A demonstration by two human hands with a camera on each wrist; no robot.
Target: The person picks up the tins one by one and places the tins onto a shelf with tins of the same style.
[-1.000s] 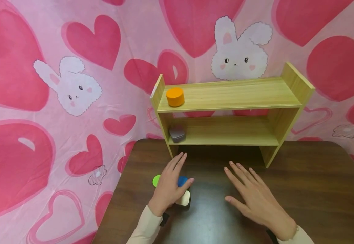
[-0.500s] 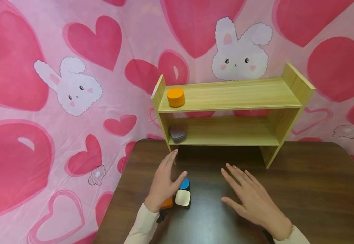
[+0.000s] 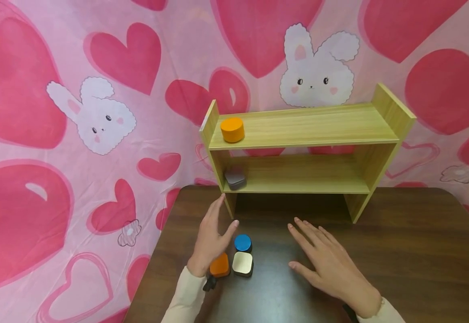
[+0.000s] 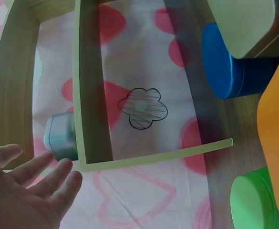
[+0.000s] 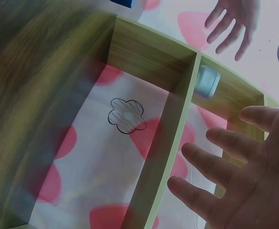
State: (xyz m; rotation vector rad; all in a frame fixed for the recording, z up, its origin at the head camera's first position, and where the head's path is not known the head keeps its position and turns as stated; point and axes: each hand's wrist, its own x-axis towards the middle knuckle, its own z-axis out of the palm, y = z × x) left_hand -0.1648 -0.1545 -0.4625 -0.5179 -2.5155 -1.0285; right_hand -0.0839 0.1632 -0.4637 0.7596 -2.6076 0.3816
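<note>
My left hand (image 3: pixel 210 242) is held over the left of the table, fingers stretched and thumb spread, holding nothing. Just right of it stand a round tin with a blue lid (image 3: pixel 243 242) and a rounded-square cream-lidded tin (image 3: pixel 243 263). An orange rounded-square tin (image 3: pixel 220 265) shows beside the wrist. A green round tin (image 4: pixel 251 200) appears in the left wrist view; my left hand hides it in the head view. Over the table's middle right, my right hand (image 3: pixel 331 267) hovers with straight fingers and nothing in it.
Behind the hands stands a two-tier wooden shelf (image 3: pixel 307 128). An orange round tin (image 3: pixel 232 130) sits at the left of its top board, a grey square tin (image 3: pixel 235 178) at the left of the lower board. Heart-patterned cloth (image 3: pixel 137 112) hangs behind the brown table (image 3: pixel 420 251).
My left hand has moved left, uncovering the blue, cream and orange tins and covering the green one. My right hand has drifted slightly left and nearer. The tins have stayed in place.
</note>
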